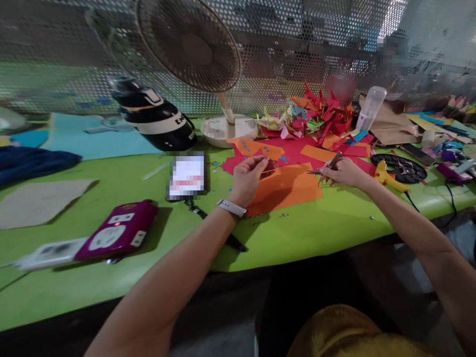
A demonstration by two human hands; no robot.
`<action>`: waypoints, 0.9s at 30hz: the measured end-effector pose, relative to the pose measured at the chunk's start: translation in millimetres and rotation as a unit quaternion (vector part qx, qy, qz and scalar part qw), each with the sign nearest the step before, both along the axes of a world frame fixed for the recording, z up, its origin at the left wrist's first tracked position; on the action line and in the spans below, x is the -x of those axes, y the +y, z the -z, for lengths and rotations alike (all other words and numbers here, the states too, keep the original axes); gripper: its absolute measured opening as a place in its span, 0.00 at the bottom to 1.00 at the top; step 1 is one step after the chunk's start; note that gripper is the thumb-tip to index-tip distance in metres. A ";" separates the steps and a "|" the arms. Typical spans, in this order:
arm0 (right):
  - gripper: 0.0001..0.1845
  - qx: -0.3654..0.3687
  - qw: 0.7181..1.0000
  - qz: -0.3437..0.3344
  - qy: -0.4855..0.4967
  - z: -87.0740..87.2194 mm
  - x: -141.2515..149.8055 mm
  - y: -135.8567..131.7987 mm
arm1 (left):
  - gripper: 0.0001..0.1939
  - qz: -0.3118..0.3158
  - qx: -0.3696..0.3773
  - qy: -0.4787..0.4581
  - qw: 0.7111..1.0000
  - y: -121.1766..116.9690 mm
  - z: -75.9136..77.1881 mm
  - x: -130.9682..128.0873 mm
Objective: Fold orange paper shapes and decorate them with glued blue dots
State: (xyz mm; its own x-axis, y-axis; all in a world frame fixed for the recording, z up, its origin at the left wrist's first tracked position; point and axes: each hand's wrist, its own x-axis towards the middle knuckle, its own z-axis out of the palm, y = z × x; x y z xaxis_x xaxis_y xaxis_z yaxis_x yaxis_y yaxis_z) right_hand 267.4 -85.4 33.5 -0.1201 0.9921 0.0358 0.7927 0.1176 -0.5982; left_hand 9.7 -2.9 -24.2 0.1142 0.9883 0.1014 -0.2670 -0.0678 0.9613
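Observation:
My left hand (248, 177) is over the orange paper sheet (293, 191). Its fingers are pinched together on something thin that I cannot make out. My right hand (344, 172) rests on the right edge of the same sheet, closed round a slim dark tool (332, 162) whose metal tip points left towards the other hand. Red and orange paper pieces (297, 148) lie under and behind the sheet. A pile of folded coloured paper shapes (314, 116) sits further back.
On the green table (334, 223) lie a phone (187, 176), a purple power strip (117, 233), a yellow glue gun (386, 177) and a black round tray (399, 168). Behind stand a fan (193, 47), a dark helmet (154, 116) and a clear bottle (370, 109).

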 end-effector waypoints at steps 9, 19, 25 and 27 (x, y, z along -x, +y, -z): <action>0.17 -0.013 0.932 0.063 0.357 15.7 33.8 58.9 | 0.06 -0.035 0.019 -0.066 0.997 5.5 0.4 3.1; 0.03 -0.106 0.944 0.085 0.301 63.9 61.5 115.5 | 0.08 -0.043 0.045 -0.074 0.995 10.5 6.6 5.5; 0.05 -0.137 0.963 0.053 0.226 61.2 75.0 119.1 | 0.05 -0.060 0.060 -0.084 0.993 12.6 8.7 6.4; 0.05 -0.137 0.963 0.054 0.227 60.1 79.3 120.5 | 0.05 -0.061 0.059 -0.082 0.993 12.9 9.5 6.8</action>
State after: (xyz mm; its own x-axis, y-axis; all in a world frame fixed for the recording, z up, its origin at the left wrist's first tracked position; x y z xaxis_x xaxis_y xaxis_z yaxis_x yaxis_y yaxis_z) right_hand 188.0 35.1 -26.5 0.0737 0.9436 0.3227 0.4728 0.2519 -0.8444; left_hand 3.0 9.9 -33.7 -0.0146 0.9999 -0.0090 -0.4167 0.0021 0.9090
